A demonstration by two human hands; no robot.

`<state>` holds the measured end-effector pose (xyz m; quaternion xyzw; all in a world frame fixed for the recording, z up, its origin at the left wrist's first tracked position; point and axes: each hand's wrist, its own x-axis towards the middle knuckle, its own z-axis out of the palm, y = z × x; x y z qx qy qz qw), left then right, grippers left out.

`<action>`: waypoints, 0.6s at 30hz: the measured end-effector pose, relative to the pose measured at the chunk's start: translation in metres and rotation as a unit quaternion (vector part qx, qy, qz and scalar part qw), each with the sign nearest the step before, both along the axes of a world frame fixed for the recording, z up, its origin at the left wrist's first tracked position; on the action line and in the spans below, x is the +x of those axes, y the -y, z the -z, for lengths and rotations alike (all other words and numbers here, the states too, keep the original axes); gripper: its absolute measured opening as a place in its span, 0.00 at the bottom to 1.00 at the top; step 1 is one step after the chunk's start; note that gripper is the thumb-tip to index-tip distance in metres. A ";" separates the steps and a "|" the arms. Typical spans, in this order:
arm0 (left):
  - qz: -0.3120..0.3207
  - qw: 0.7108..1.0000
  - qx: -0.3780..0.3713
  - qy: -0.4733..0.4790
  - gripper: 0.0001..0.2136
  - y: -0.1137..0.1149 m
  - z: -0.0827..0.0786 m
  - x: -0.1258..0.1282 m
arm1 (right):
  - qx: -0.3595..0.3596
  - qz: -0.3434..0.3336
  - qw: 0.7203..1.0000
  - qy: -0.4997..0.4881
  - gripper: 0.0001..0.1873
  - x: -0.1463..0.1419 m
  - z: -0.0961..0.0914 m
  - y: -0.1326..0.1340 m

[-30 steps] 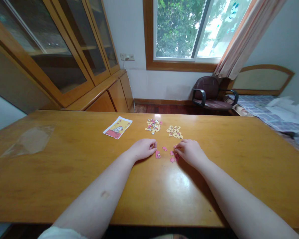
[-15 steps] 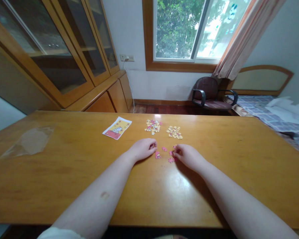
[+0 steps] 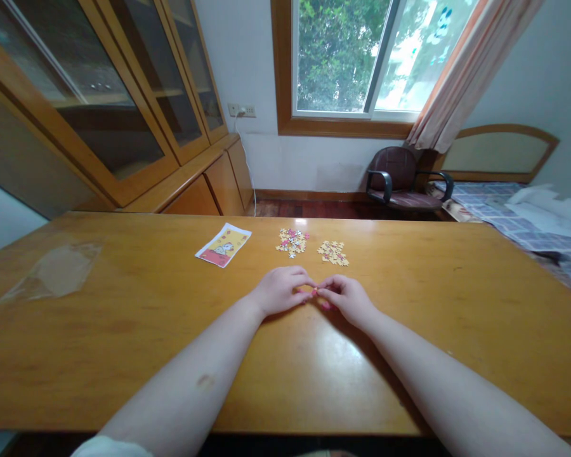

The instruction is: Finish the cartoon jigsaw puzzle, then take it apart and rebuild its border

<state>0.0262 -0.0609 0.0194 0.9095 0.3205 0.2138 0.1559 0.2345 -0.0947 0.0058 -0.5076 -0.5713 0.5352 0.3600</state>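
My left hand and my right hand meet fingertip to fingertip at the middle of the wooden table. Both are closed in a pinch on small pink puzzle pieces held between them. Most of the loose pink pieces on the table are hidden under the hands. Just beyond lie two heaps of puzzle pieces: a mixed yellow, pink and white one and a mostly yellow one.
A picture card in yellow and red lies left of the heaps. A clear plastic bag rests at the table's far left. Behind the table stand a glass-door cabinet, an armchair and a bed.
Both hands moved inward and now touch at the fingertips. The right hand left the scattered pink pieces and brought one to the left hand.
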 end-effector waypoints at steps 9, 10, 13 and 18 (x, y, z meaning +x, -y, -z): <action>-0.029 0.999 -0.006 0.029 0.08 0.001 -0.005 -0.002 | 0.041 0.017 0.999 0.014 0.21 0.004 0.008 -0.001; -0.035 0.999 -0.010 0.037 0.08 0.001 -0.005 -0.002 | 0.052 0.021 0.998 0.038 0.20 0.005 0.010 -0.001; -0.043 0.997 -0.023 0.053 0.08 0.000 -0.006 -0.002 | 0.102 0.041 0.987 0.117 0.16 0.007 0.011 -0.003; -0.050 0.996 -0.050 0.050 0.09 0.000 -0.006 -0.001 | 0.177 0.037 0.966 0.183 0.08 0.007 0.007 -0.004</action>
